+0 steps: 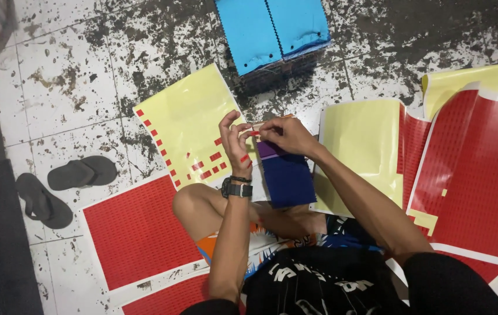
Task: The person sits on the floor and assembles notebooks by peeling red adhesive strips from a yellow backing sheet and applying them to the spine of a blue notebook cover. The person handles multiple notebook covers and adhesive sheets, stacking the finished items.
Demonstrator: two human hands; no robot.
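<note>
Pinching a small red sticker (254, 133) between thumb and forefinger, the right hand (287, 135) holds it at the top edge of a dark blue fabric swatch (287, 175), which hangs just below both hands and rests over the person's crossed legs. The left hand (234, 143) stands upright just beside the right one, its fingers curled narrowly and nearly touching the sticker from the other side; another red sticker clings to one of its fingers lower down. A black wristwatch (238, 189) sits on the left wrist.

Behind the left hand lies a yellow backing sheet (187, 111) with only a few red stickers remaining along its left edge and lower part. To the right of the swatch is a second yellow sheet (357, 146), mostly stripped. Full red sticker sheets lie on the floor: one (135, 230) near the left knee, and a larger one (476, 175) at the right. A stack of light blue fabric swatches (272, 29) sits farther off, well apart from the hands. Two dark sandals (62, 186) lie on the stained white tile floor (62, 76) at the left.
</note>
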